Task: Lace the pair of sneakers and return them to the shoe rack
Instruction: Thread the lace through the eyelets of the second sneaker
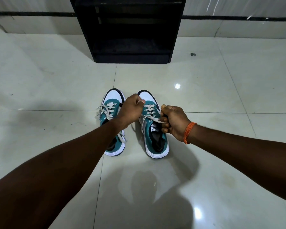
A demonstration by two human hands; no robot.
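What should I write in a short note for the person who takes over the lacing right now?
Left hand: shut on one end of the lace of the right sneaker, pulled up over the toe.
Right hand: shut on the other end of that lace, beside the tongue.
Both sneakers stand side by side on the floor, in front of the black shoe rack.
Done: both are laced through the eyelets.
Left: the left sneaker has loose ends, apparently untied; tie both, then put the pair on the rack.
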